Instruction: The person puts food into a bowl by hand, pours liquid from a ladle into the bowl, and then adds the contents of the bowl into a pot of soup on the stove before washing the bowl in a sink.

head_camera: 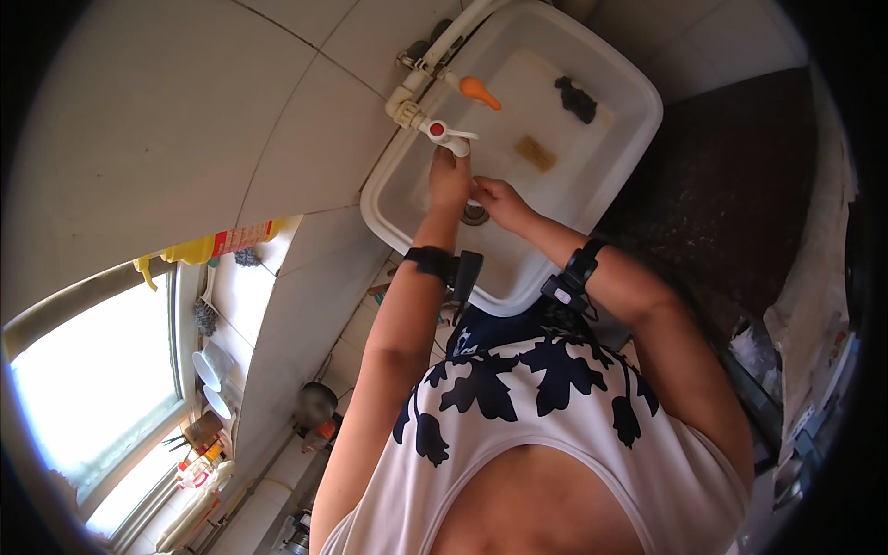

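Note:
My left hand (pixel 451 179) is directly under the spout of a white plastic tap (pixel 454 142) with a red cap, above a white sink (pixel 374 216). Close on its right, my right hand (pixel 505 205) has its fingers bent, with the fingertips near my left palm. A small white edge (pixel 474 202) shows between the hands, just above the metal drain (pixel 476 215); what it belongs to is unclear. My left fingers are partly hidden by the tap, so their grip cannot be made out. Whether water runs is not visible.
A yellow sponge (pixel 535 153) and a dark scouring pad (pixel 576 100) lie in the sink. An orange-handled tap (pixel 479 93) juts over its rim. A dark brown surface (pixel 735 187) adjoins on the right. On the window ledge are a yellow bottle (pixel 191 250) and white bowls (pixel 212 365).

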Demonstrator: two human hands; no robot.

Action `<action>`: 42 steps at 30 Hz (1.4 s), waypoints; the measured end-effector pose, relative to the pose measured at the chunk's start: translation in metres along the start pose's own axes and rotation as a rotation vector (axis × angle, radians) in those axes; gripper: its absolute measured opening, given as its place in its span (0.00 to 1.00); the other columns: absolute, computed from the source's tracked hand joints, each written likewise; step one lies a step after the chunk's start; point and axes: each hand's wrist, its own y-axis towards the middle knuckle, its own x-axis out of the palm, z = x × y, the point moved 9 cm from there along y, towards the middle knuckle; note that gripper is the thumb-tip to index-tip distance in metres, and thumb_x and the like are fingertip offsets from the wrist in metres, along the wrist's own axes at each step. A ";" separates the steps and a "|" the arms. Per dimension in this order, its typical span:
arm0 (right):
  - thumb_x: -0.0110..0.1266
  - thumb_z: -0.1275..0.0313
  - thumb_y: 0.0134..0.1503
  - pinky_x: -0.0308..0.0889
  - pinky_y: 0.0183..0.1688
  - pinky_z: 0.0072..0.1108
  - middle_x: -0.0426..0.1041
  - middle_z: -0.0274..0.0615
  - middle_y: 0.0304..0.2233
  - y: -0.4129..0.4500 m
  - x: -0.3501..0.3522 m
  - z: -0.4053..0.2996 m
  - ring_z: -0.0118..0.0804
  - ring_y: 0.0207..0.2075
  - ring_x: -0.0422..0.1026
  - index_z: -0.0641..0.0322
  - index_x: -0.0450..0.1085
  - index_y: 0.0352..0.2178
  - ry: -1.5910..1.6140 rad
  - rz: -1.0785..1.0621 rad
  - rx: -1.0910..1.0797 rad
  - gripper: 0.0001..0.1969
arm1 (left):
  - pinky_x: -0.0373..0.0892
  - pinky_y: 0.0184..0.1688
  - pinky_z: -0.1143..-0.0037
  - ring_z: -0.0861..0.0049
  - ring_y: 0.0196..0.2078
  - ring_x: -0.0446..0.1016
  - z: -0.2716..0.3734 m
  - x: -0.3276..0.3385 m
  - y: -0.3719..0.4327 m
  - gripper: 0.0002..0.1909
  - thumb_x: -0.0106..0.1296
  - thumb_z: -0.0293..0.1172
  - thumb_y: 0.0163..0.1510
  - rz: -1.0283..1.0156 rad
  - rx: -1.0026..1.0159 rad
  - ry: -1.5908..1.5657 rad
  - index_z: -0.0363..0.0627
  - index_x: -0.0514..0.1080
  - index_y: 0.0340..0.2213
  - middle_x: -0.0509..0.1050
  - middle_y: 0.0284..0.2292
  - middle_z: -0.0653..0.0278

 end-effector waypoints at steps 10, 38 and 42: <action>0.42 0.60 0.60 0.64 0.44 0.26 0.67 0.30 0.43 -0.016 -0.002 0.002 0.26 0.45 0.65 0.54 0.65 0.47 0.527 -0.034 0.362 0.17 | 0.67 0.43 0.72 0.67 0.41 0.72 0.009 0.016 0.025 0.15 0.37 0.36 0.57 -0.224 -0.047 0.204 0.50 0.72 0.40 0.74 0.40 0.63; 0.40 0.61 0.62 0.65 0.45 0.28 0.68 0.41 0.42 0.038 0.001 0.004 0.35 0.42 0.68 0.60 0.60 0.47 1.134 0.165 0.196 0.17 | 0.59 0.53 0.72 0.58 0.55 0.60 -0.011 0.005 -0.022 0.32 0.43 0.39 0.57 0.136 0.141 -0.233 0.38 0.49 0.58 0.58 0.54 0.46; 0.40 0.67 0.61 0.65 0.31 0.22 0.71 0.36 0.28 0.035 -0.005 0.000 0.31 0.28 0.70 0.60 0.66 0.41 0.310 0.162 0.008 0.12 | 0.61 0.49 0.76 0.70 0.50 0.64 -0.012 0.024 -0.035 0.27 0.41 0.42 0.57 -0.112 -0.207 -0.614 0.42 0.54 0.55 0.63 0.49 0.53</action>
